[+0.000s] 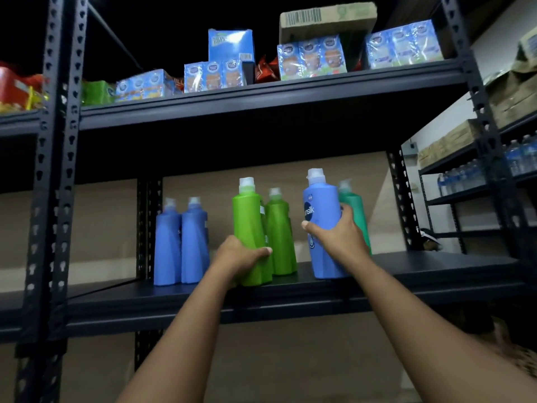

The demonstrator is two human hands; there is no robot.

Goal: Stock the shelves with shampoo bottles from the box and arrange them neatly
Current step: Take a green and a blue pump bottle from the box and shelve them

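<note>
**Two Hands, Two Bottles on the Dark Shelf**

The dark metal shelf [436, 269] holds six plastic shampoo bottles, all standing up.

The left hand [238, 257] wraps its fingers and thumb around the low part of a tall bright green plastic bottle with a white cap [250, 231]. This bottle stands near the front edge of the shelf, about in the middle. Just behind it, on its right, stands a second green plastic bottle [280, 234]. The two are touching or almost touching; I cannot tell which.

The right hand [338, 237] grips a tall blue plastic bottle with a white cap and a dark round label [321, 216]. Its bottom sits on the shelf, to the right of the green ones. Tucked right behind it is a teal green plastic bottle [356, 210], partly hidden by the hand.

To the left of the green bottles, a little apart, two more blue plastic bottles [181, 242] stand side by side, close together.

Above, a higher dark metal shelf [261, 109] carries blue wrapped packs of small drink cartons [312, 58] and a brown cardboard box [328, 20] lying on top of some packs. Far off to the right, another rack holds clear water bottles [520, 158].
</note>
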